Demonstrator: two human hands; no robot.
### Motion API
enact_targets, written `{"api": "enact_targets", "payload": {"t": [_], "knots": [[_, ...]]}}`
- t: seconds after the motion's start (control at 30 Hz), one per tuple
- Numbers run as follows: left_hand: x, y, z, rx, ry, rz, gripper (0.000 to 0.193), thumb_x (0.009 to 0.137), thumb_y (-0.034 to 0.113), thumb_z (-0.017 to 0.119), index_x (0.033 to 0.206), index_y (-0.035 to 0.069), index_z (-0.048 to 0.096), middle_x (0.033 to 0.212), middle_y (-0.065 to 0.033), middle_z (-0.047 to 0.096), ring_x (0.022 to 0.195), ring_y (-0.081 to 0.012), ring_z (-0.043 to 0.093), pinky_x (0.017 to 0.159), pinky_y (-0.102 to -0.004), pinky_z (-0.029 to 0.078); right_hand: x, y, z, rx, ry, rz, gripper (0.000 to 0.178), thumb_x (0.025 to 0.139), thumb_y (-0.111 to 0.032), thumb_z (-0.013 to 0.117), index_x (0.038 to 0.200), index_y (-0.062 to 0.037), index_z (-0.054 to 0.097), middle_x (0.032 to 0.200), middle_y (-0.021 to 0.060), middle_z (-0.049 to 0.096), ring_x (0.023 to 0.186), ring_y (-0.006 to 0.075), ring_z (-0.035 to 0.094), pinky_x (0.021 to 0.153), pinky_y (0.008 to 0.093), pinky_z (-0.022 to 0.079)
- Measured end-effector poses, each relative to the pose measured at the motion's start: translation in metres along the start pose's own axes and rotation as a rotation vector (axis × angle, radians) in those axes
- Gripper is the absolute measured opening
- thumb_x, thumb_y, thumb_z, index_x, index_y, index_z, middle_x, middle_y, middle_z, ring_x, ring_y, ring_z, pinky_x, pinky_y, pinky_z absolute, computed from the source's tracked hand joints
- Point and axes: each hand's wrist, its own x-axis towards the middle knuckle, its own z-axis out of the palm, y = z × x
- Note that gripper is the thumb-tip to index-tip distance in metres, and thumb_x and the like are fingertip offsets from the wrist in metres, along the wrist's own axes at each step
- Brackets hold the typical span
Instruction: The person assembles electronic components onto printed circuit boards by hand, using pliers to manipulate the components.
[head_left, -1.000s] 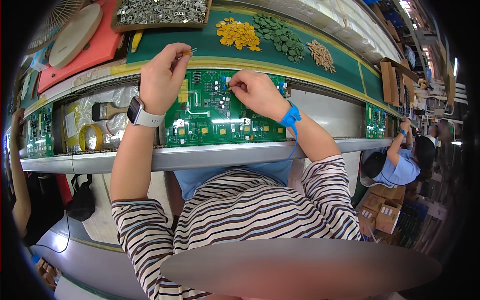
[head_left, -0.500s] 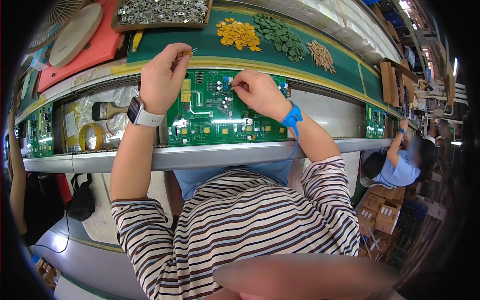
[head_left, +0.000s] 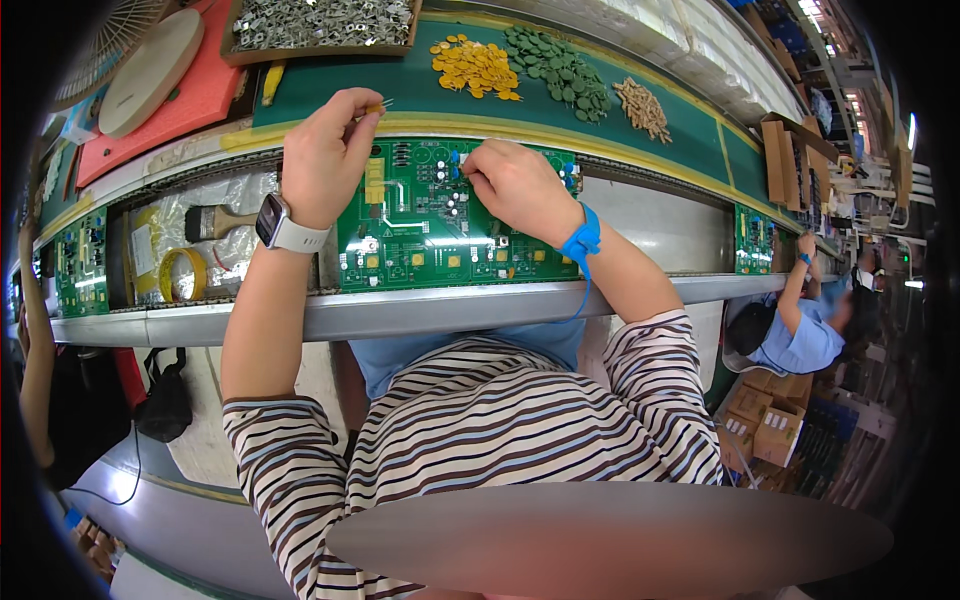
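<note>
Left hand (head_left: 325, 160) pinched a yellow component (head_left: 375, 108); right hand (head_left: 522, 190), whether grasping anything I couldn't tell, risked tilting small parts (head_left: 441, 173) on the circuit board (head_left: 408, 213) by brushing them.

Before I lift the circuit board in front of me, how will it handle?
The circuit board looks like a flat panel, so it's probably stiff. The small raised parts on it could get knocked. Lying between rails, it would likely slide sideways rather than tip.

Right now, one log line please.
left hand: pinching small yellow component | right hand: at green circuit board, grip unclear
</note>
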Motion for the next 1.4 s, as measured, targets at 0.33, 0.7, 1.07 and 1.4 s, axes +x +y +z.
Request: {"api": "enact_targets", "payload": {"t": [0.33, 0.7, 1.07, 1.4], "knots": [[0.011, 0.006, -0.001, 0.009, -0.003, 0.024, 0.013, 0.082, 0.008, 0.059, 0.095, 0.005, 0.058, 0.075, -0.0106, 0.06, 0.064, -0.0191, 0.06, 0.059, -0.0263, 0.046, 0.007, 0.009, -0.006, -0.089, -0.063, -0.083, 0.008, 0.071, -0.004, 0.049, 0.077, -0.002, 0.053, 0.078, 0.0152, 0.057, 0.076, 0.0332, 0.058, 0.063, 0.0412, 0.048], [-0.003, 0.001, -0.009, -0.45, -0.027, -0.264, 0.011, 0.084, 0.002, 0.056, 0.094, 0.001, 0.053, 0.083, -0.0046, 0.063, 0.064, -0.0046, 0.052, 0.056, -0.017, 0.042, 0.116, 0.087, -0.177, -0.048, 0.606, 0.254, 0.041, 0.075, -0.026, 0.065, 0.108, -0.0035, 0.055, 0.09, 0.0128, 0.061, 0.084, 0.0293, 0.059, 0.073, 0.0377, 0.046], [0.013, 0.001, -0.028, -0.814, 0.044, -0.495, 0.022, 0.087, 0.008, 0.054, 0.108, 0.001, 0.054, 0.089, -0.0075, 0.064, 0.07, -0.0097, 0.059, 0.062, -0.0208, 0.046, 0.21, 0.239, -0.264, -0.255, 0.88, 0.51, 0.033, 0.083, -0.036, 0.058, 0.083, -0.0032, 0.065, 0.067, 0.0063, 0.064, 0.059, 0.0104, 0.06, 0.055, 0.0267, 0.046], [0.013, 0.006, -0.022, -0.859, 0.008, -0.488, 0.014, 0.088, 0.01, 0.051, 0.1, 0.003, 0.054, 0.078, -0.0036, 0.06, 0.063, -0.0097, 0.058, 0.057, -0.0195, 0.044, 0.056, 0.079, -0.266, 1.031, 0.795, -0.096, 0.02, 0.09, -0.023, 0.05, 0.098, -0.0106, 0.063, 0.123, 0.01, 0.051, 0.107, 0.0147, 0.048, 0.091, 0.0327, 0.035]]}}
